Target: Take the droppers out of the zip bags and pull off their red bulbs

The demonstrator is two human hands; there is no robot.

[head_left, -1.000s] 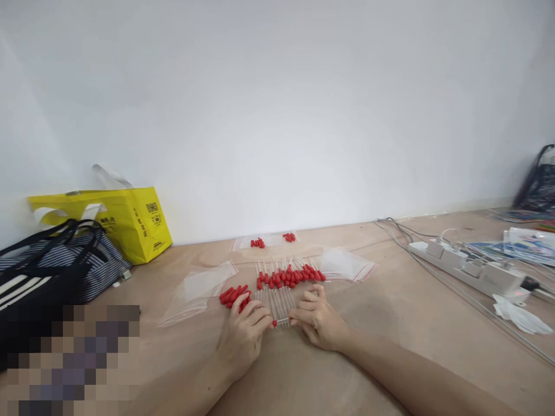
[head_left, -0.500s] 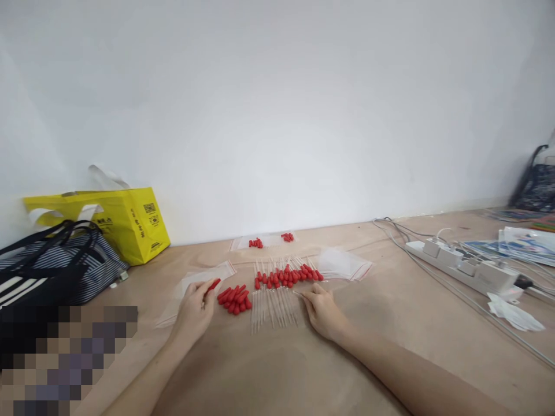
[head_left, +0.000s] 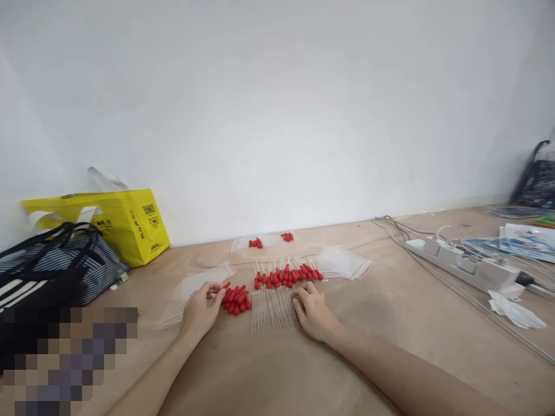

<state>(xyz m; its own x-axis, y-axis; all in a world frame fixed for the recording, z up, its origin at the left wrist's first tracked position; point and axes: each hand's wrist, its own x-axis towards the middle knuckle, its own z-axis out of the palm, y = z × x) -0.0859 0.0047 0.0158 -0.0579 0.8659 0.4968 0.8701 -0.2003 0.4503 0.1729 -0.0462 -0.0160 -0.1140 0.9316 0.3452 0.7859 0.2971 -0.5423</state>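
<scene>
My left hand point(head_left: 203, 306) is closed at the left side of a pile of red rubber bulbs point(head_left: 237, 301), with one red bulb point(head_left: 226, 285) showing at its thumb and fingertips. My right hand point(head_left: 315, 312) rests with curled fingers at the right end of a row of thin clear tubes point(head_left: 273, 309). Whatever may be between those fingers is hidden. Just beyond the tubes lie droppers point(head_left: 286, 278), their red bulbs towards me and clear stems pointing away.
Clear zip bags lie left point(head_left: 203, 281) and right point(head_left: 342, 264) of the droppers. Another bag with red bulbs point(head_left: 255, 243) lies by the wall. A yellow bag point(head_left: 145, 225) and striped bag point(head_left: 102, 268) stand left. On the right are a power strip point(head_left: 459, 266), cables and crumpled tissue point(head_left: 515, 312).
My left hand has moved slightly right, up against the pile of red bulbs. My right hand has shifted a little left, its fingers now curled more over the end of the tube row.
</scene>
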